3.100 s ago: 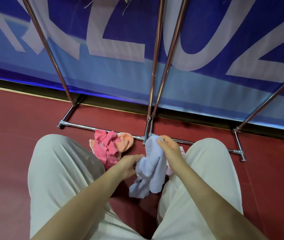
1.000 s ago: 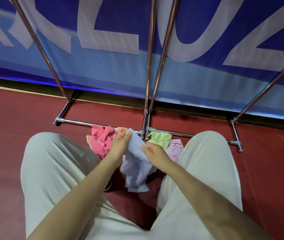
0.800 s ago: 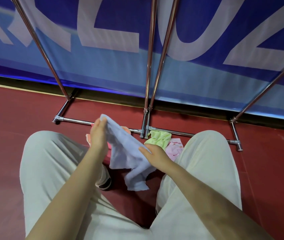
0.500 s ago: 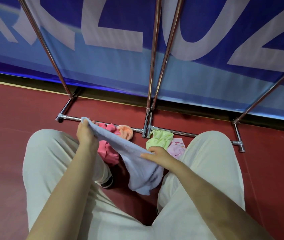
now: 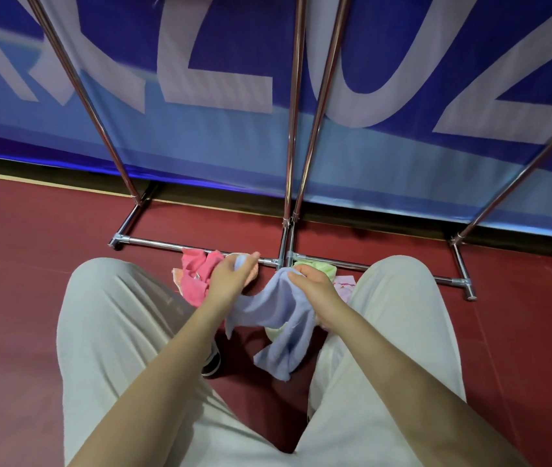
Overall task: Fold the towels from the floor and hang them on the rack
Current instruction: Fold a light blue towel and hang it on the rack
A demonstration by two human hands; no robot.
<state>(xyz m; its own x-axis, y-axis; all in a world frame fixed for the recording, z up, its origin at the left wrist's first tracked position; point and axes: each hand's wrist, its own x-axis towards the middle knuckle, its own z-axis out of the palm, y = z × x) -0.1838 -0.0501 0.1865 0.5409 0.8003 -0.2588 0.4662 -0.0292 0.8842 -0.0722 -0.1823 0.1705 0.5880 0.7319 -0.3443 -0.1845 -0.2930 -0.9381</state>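
The light blue towel [image 5: 278, 318] is in my two hands, up off the floor, between my knees; it sags in the middle and its loose end hangs down toward the red floor [image 5: 25, 264]; my left hand [image 5: 230, 281] pinches one top corner of it, with the fingers curled and a bit of blue poking out by the fingertips; my right hand [image 5: 315, 291] pinches the other top edge, with the thumb and fingers pressed together on the cloth. My two arms reach forward from the bottom of the view; my legs are in pale trousers [image 5: 109, 332], bent, one on each side of the towel; a dark shoe [image 5: 212, 362] peeks out under my left leg.

Just past my left hand a pink towel [image 5: 195, 281] lies in a crumpled heap on the floor; an orange towel [image 5: 180, 278] shows at its edge, partly under it. Just past my right hand a light green towel [image 5: 318, 267] lies on the floor, mostly hidden by the hand; beside it, against my right knee, is a pale pink towel [image 5: 345, 284] with a small pattern that I cannot make out.

Behind the towels runs the low silver bar of the rack [image 5: 288, 163]; the towels lie right by it; its shiny poles go up and out of the top of the view. Farther back stands a blue banner [image 5: 234, 45] with big pale letters, along the far edge of the floor.
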